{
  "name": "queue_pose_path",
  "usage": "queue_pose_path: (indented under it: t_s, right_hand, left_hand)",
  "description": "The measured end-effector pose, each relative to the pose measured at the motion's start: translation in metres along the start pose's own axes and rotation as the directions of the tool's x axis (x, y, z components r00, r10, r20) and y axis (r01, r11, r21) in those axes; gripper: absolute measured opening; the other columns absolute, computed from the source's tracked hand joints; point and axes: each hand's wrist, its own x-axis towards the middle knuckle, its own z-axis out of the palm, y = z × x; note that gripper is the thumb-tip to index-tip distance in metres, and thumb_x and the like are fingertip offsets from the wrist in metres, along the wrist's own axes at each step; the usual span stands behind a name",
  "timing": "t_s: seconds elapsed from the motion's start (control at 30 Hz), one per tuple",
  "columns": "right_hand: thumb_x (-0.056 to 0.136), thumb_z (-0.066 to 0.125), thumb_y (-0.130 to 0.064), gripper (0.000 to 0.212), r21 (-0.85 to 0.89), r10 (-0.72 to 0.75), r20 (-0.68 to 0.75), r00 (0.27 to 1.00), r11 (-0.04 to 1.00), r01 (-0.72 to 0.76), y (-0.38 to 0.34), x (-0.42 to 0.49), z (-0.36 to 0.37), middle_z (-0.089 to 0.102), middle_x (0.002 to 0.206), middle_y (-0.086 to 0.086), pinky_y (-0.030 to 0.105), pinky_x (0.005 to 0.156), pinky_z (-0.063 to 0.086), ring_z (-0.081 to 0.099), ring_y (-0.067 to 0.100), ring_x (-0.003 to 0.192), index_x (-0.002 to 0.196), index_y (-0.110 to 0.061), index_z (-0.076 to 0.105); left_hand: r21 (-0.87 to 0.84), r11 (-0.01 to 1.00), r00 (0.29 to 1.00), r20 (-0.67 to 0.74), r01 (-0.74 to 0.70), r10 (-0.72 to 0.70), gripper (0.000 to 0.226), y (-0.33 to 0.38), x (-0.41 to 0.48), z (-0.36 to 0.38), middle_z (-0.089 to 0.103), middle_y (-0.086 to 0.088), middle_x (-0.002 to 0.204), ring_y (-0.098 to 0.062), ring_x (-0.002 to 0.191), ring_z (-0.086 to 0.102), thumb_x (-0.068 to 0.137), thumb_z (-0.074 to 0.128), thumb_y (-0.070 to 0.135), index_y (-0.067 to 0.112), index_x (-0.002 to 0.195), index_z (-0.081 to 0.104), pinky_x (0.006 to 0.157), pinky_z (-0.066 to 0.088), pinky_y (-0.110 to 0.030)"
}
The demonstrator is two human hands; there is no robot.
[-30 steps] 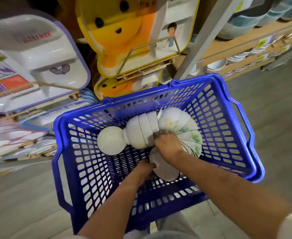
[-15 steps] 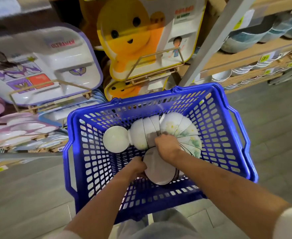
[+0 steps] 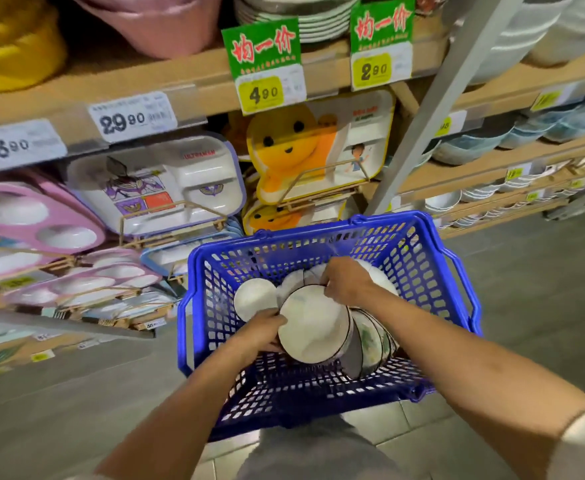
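Note:
A blue plastic basket (image 3: 457, 271) sits in front of me on the floor. Inside it lie several white bowls on their sides. A nested stack of bowls (image 3: 313, 323) with dark rims and green patterns is lifted and tilted toward me. My left hand (image 3: 261, 329) grips the stack's left edge. My right hand (image 3: 346, 280) grips its upper rim from above. A single white bowl (image 3: 254, 297) lies to the left, and more white bowls (image 3: 383, 280) show behind my right hand.
Wooden shelves stand behind the basket with children's divided trays: a white and purple one (image 3: 156, 185), an orange cartoon one (image 3: 315, 147), pink ones (image 3: 35, 220). Green price signs (image 3: 263, 64) hang above. A grey post (image 3: 436, 98) rises at right, with stacked bowls (image 3: 526, 133) beyond.
The camera has tilted up, showing more shelf. Both hands have raised the bowl stack and turned it toward me; my left hand moved from under it to its left edge.

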Motion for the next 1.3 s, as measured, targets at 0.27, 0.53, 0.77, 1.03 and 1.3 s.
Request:
queue_pose_path:
  t_s: [0.27, 0.53, 0.77, 1.03, 1.3]
  right_hand:
    - [0.086, 0.06, -0.017, 0.028, 0.001, -0.069, -0.059, 0.996, 0.998, 0.069, -0.021, -0.031, -0.068, 0.072, 0.101, 0.016, 0.037, 0.086, 0.052, 0.066, 0.029, 0.097, 0.106, -0.003, 0.074]
    - [0.082, 0.074, -0.016, 0.021, 0.355, -0.02, -0.281, 0.96, 0.927, 0.123, -0.031, -0.061, -0.109, 0.074, 0.105, 0.01, 0.03, 0.083, 0.051, 0.065, 0.02, 0.096, 0.1, -0.006, 0.078]
    - [0.091, 0.062, -0.013, 0.019, 0.885, 0.102, -0.373, 0.922, 0.336, 0.321, -0.049, -0.12, -0.168, 0.069, 0.101, -0.003, 0.013, 0.063, 0.047, 0.06, 0.009, 0.089, 0.107, -0.014, 0.072]
    - [0.091, 0.054, -0.016, 0.033, 0.796, 0.161, -0.603, 0.781, 0.05, 0.604, -0.069, -0.171, -0.196, 0.065, 0.124, 0.008, 0.042, 0.098, 0.047, 0.06, 0.027, 0.115, 0.122, -0.021, 0.064]
    - [0.063, 0.051, -0.025, 0.043, 0.678, 0.386, -0.664, 0.64, -0.049, 0.734, -0.041, -0.229, -0.224, 0.067, 0.113, 0.004, 0.041, 0.085, 0.051, 0.061, 0.024, 0.104, 0.101, -0.031, 0.071]
  left_hand:
    - [-0.146, 0.981, 0.992, -0.012, -0.126, 0.126, 0.028, 0.033, -0.055, -0.013, 0.066, -0.006, 0.116, -0.024, 0.101, 0.064, 0.095, 0.053, 0.02, 0.019, 0.123, 0.057, 0.073, 0.059, -0.039]
    - [-0.124, 0.931, 0.94, -0.063, -0.342, 0.337, 0.033, 0.078, -0.115, -0.014, 0.064, -0.002, 0.105, -0.022, 0.091, 0.063, 0.095, 0.041, 0.006, 0.02, 0.122, 0.052, 0.061, 0.06, -0.039]
    - [-0.128, 0.834, 0.843, -0.115, -0.537, 0.525, 0.037, 0.159, -0.188, -0.036, 0.064, -0.003, 0.1, -0.026, 0.079, 0.068, 0.09, 0.04, 0.004, 0.029, 0.115, 0.052, 0.049, 0.057, -0.035]
    - [-0.211, 0.784, 0.81, -0.093, -0.584, 0.579, 0.033, 0.216, -0.259, -0.017, 0.06, -0.011, 0.099, -0.031, 0.083, 0.064, 0.088, 0.04, 0.001, 0.015, 0.117, 0.048, 0.05, 0.059, -0.041]
    - [-0.226, 0.729, 0.759, -0.08, -0.646, 0.647, 0.034, 0.24, -0.316, 0.052, 0.054, -0.011, 0.101, -0.036, 0.086, 0.061, 0.087, 0.037, 0.002, 0.014, 0.117, 0.046, 0.048, 0.058, -0.042]
